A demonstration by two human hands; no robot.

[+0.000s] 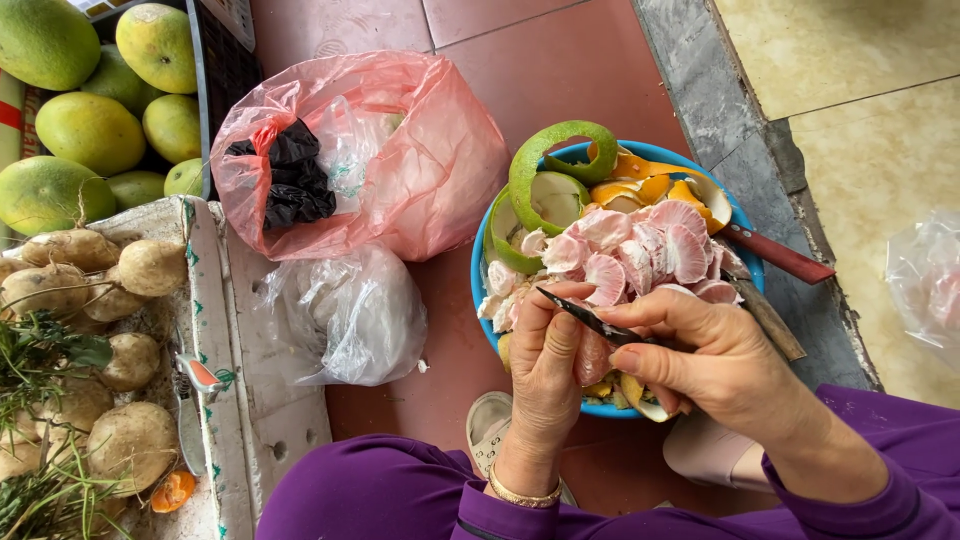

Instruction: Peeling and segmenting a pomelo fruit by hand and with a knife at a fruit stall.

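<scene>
Head view: the left hand [545, 365] curls its grip closed around a pink pomelo segment [592, 355], pinching it between thumb and fingers just above the near rim of the blue bowl [480, 290]. The right hand [715, 365] has its grip shut on a small dark-bladed knife [585, 315], whose tip lies across the left thumb at the segment's edge.

The segment looks light, soft and wet: juicy pulp under a thin pale membrane, likely slippery and easy to crush, so a hold by its 2 flat sides near the thick back seems safest, with only light pressure.

In the bowl, peeled pink segments [640, 250] lie heaped with matte, veined skins, beside a stiff, curling green peel [560, 150] with spongy white pith and waxy orange peel [640, 185]. A second knife with a red handle [780, 257] rests on the far rim.

On the red tiled floor [540, 70] sit a thin crinkled pink plastic bag [400, 160] and a clear bag [350, 320]. At left are smooth green pomelos [90, 130] and rough, earthy brown tubers [130, 360].
</scene>
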